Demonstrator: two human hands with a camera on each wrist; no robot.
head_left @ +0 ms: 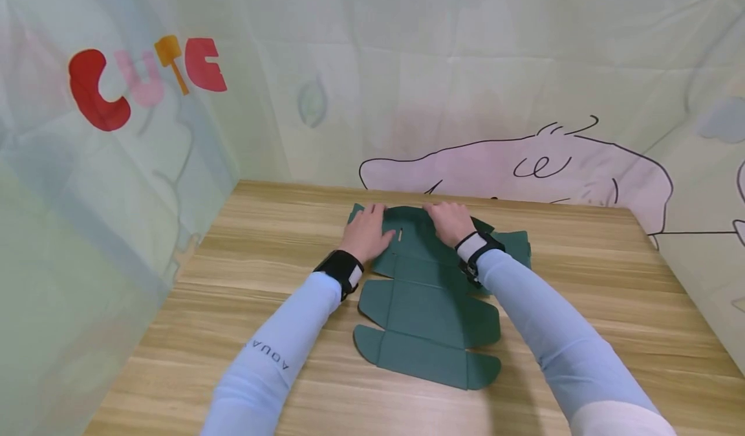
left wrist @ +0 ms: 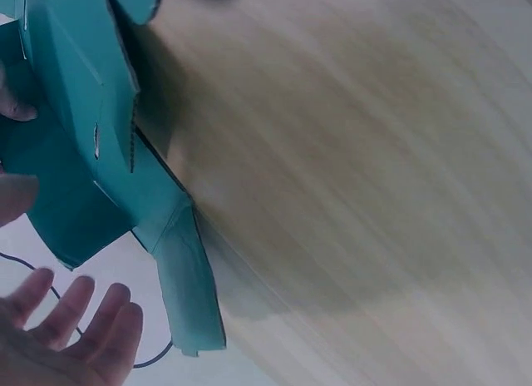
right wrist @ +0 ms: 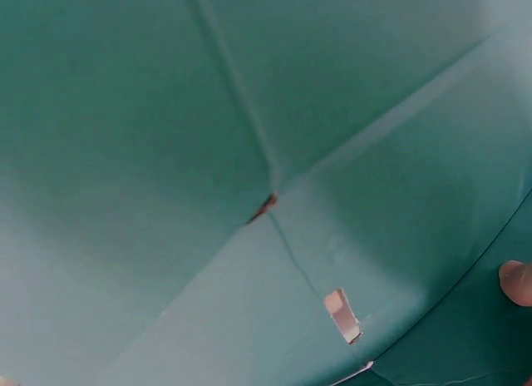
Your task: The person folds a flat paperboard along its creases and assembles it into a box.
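Note:
A dark green cardboard box [head_left: 427,313], unfolded and lying mostly flat, has its slotted flaps spread toward me; its far panel tilts up. At its far left corner my left hand [head_left: 367,235] has spread, loosely bent fingers. In the left wrist view that hand [left wrist: 79,340] is beside the raised green panel [left wrist: 75,211], fingers apart from one another. My right hand [head_left: 449,224] bends its fingers over the far edge and grips the panel. The right wrist view is filled by creased green cardboard [right wrist: 125,111], with a fingertip [right wrist: 517,282] against a darker part; most of that hand is out of frame.
The box lies on a wood-grain table [head_left: 262,229] near its back edge. A printed cloth [head_left: 326,67] hangs behind and at both sides. In the left wrist view a thin dark cable [left wrist: 154,359] runs past the table.

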